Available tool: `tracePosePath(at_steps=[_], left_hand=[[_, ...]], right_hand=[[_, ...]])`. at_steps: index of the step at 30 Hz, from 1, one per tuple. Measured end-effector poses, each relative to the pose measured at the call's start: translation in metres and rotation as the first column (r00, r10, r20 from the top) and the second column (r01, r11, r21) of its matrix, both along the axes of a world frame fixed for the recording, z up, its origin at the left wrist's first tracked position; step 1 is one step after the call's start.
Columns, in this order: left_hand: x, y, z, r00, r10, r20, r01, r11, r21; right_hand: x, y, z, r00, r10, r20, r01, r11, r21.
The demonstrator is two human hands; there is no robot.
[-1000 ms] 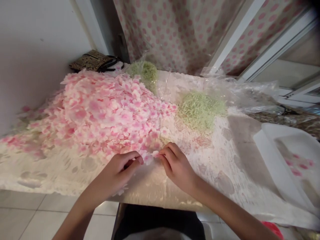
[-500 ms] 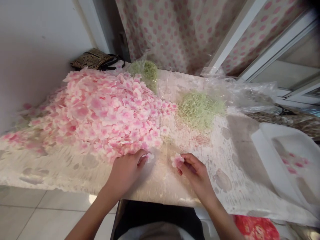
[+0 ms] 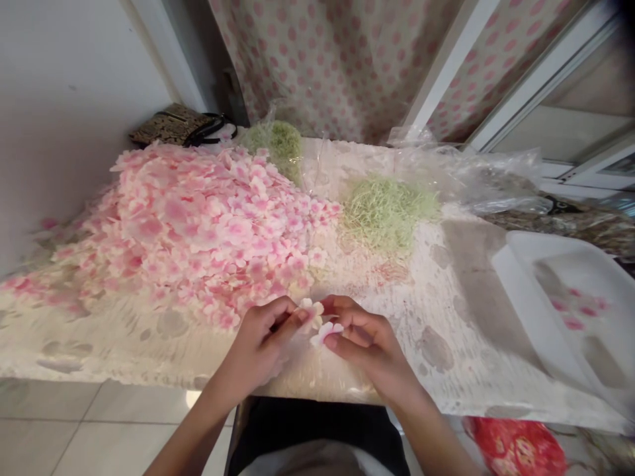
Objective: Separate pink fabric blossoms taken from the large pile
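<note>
My left hand pinches a pale pink artificial flower between thumb and fingers. Right beside it, my right hand grips a second artificial flower, white-pink with a darker centre. The two blossoms are close together above the table's front edge; whether they touch I cannot tell. Left of and beyond my hands lies a big heap of loose pink artificial flowers. A loose tangle of light green thread-like strands rests further back on the table, to the right of the heap.
A white plastic tray with several pink pieces stands at the right. Behind are a clear plastic bag, another green bundle and a snakeskin-patterned bag. A red package lies below the table's patterned cover.
My hands have come together from apart, bringing the two flowers side by side. The view has shifted slightly, so the table's things appear a little further left.
</note>
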State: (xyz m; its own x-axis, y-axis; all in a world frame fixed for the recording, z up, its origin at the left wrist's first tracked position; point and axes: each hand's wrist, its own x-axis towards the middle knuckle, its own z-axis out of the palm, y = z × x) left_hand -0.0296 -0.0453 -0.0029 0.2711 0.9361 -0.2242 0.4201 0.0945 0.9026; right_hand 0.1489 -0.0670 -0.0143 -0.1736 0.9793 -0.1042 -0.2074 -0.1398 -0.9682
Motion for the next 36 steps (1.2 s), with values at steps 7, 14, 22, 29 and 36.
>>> tracePosePath(at_steps=[7,14,22,29,36], left_hand=[[0.019,0.011,0.009,0.98,-0.135,0.149,0.127,0.99,0.064],[0.042,0.044,0.015,0.942,-0.196,0.272,0.189,0.981,0.053],[0.045,0.083,0.028,0.948,-0.225,0.224,0.187,0.966,0.179],[0.05,0.083,0.008,0.921,-0.348,0.176,0.339,0.937,0.081],[0.048,0.081,0.0,0.923,-0.328,0.203,0.324,0.944,0.053]], right_hand=[[0.013,0.016,0.021,0.995,0.08,0.053,-0.079,0.997,-0.019],[0.037,0.044,0.025,0.979,0.043,0.201,-0.071,0.989,0.133],[0.077,0.064,0.025,0.925,0.096,0.367,-0.171,0.969,0.178],[0.07,0.064,0.023,0.926,0.181,0.33,-0.29,0.902,0.32],[0.071,0.063,0.013,0.927,0.118,0.355,-0.188,0.967,0.17]])
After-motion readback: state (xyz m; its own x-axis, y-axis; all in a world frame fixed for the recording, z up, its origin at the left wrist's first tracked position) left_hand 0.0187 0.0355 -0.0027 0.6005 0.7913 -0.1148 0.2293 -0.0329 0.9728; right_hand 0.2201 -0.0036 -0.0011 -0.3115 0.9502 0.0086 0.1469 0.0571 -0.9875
